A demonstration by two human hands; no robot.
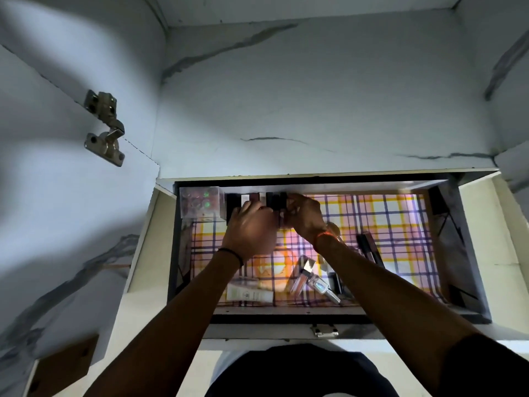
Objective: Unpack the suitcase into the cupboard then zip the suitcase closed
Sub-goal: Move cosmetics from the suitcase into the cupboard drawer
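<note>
The unpacking step was judged in hand: both hands, left (250, 227) and right (305, 214), were curled on small boxes (257, 200) lined at the drawer's (458, 253) 11 o'clock, grip unclear, loose tubes (315, 279) at 6 o'clock awaiting arranging; the suitcase was unseen.

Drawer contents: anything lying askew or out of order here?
Yes. Near the drawer's front edge, a white tube and glossy bottles lie scattered at angles, unlike the upright row both hands are arranging at the back.
</note>
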